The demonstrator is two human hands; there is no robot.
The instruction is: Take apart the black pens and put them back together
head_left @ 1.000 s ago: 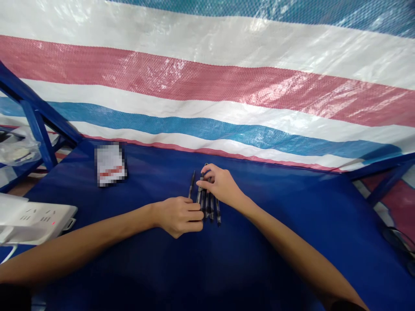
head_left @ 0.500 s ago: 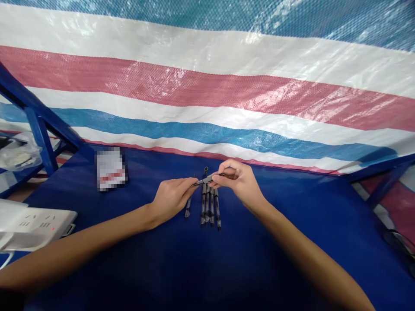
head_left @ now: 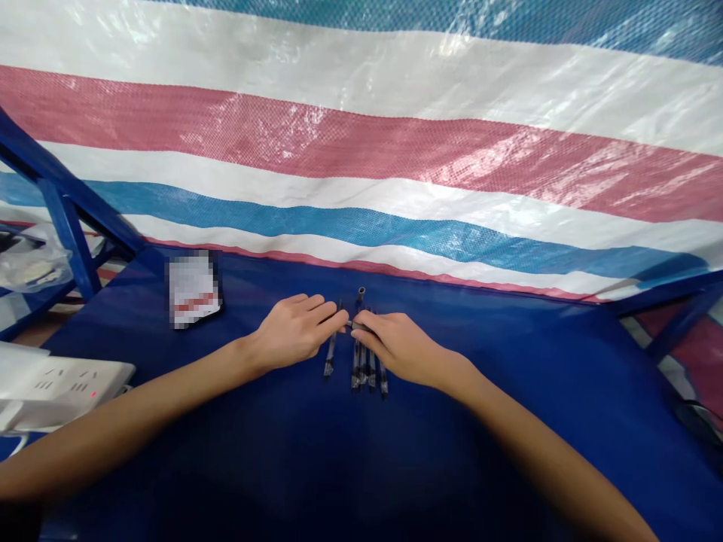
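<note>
My left hand (head_left: pixel 299 330) is closed, its thumb and fingertips pinching one end of a dark pen (head_left: pixel 350 324). From the other side my right hand (head_left: pixel 398 345) grips the same pen, so only a short stretch between the fingertips shows. Beneath the hands several clear-barrelled pens (head_left: pixel 363 373) with dark ink lie side by side, their upper parts partly covered by my right hand. One separate pen (head_left: pixel 330 360) lies just below my left fingertips. Beyond the hands is a short dark tube (head_left: pixel 361 293), its open end showing.
On the blue table (head_left: pixel 271 459), a blurred-out white and red item (head_left: pixel 194 290) lies at the back left. A white power strip (head_left: pixel 73 388) with a red light is at the left edge. Striped sheeting (head_left: pixel 350 143) hangs behind; a blue frame (head_left: pixel 71 226) stands left.
My right hand has turned palm down and lowered toward the left, closing more over the pen. My left fingers have shifted slightly. The pen is now mostly hidden between both hands.
</note>
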